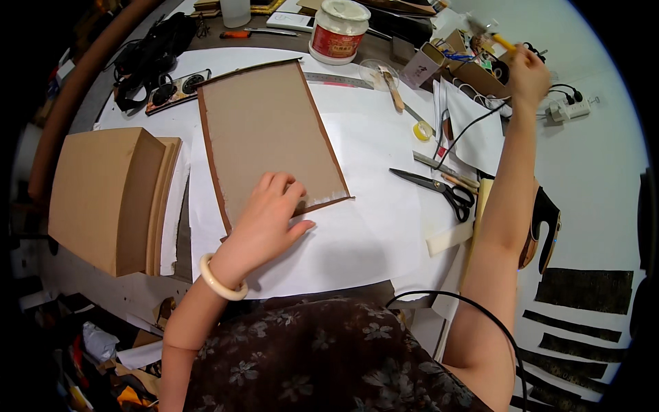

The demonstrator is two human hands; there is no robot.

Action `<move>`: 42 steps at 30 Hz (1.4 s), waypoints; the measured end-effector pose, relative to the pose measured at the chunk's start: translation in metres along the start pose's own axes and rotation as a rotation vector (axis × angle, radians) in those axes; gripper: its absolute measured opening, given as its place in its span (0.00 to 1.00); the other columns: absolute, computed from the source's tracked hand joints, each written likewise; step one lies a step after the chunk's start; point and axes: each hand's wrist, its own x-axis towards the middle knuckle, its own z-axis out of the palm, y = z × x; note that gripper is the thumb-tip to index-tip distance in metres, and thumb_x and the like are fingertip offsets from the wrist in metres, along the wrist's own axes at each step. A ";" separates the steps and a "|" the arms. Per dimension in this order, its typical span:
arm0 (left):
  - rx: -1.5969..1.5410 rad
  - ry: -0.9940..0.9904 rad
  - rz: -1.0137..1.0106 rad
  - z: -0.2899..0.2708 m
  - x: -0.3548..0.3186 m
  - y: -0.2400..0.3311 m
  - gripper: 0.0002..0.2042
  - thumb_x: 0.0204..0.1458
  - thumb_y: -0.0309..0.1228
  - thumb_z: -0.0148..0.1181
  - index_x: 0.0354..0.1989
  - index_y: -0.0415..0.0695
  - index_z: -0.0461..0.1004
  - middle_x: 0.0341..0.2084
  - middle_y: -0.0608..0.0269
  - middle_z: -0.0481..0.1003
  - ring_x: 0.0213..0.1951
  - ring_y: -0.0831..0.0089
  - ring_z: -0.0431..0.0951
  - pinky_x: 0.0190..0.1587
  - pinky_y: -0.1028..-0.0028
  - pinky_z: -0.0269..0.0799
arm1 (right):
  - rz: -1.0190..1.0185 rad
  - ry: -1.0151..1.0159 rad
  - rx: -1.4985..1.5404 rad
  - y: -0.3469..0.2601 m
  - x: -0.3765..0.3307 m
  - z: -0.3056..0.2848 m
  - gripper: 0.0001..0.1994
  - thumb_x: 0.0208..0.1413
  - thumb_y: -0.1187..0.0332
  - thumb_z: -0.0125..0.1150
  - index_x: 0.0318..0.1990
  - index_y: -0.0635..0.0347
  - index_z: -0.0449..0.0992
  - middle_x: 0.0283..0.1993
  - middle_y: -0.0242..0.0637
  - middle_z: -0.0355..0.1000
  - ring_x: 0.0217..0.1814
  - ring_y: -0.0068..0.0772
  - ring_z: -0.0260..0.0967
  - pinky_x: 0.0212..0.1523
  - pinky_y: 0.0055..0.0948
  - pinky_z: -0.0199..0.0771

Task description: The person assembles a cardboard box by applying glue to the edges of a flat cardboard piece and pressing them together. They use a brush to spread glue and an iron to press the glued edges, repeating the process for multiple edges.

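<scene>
A grey-brown board (264,123) with dark brown strips turned over its edges lies on white paper. Whitish smears mark its lower right edge. My left hand (269,213) rests on the lower part of this board, fingers lightly bent and thumb apart, holding nothing. A cream bangle (223,281) circles that wrist. Far right, my right hand (530,74) is raised, closed on a yellow-handled brush (504,42); its far end is blurred. Black scissors (439,189) lie between the board and my right forearm.
Stacked brown boxes (99,199) stand left. A white jar with a red label (340,31), a metal ruler (336,80) and a flat brush on a dish (392,89) are at the back. Yellow tape (422,130) lies right. A black cable (473,123) runs near my right arm.
</scene>
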 end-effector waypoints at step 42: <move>-0.095 0.079 -0.058 0.041 0.014 -0.016 0.11 0.50 0.22 0.63 0.26 0.37 0.64 0.53 0.45 0.63 0.60 0.49 0.61 0.61 0.57 0.57 | -0.342 -0.762 0.290 -0.057 -0.245 -0.100 0.05 0.48 0.69 0.71 0.31 0.57 0.81 0.22 0.32 0.72 0.19 0.31 0.70 0.22 0.27 0.66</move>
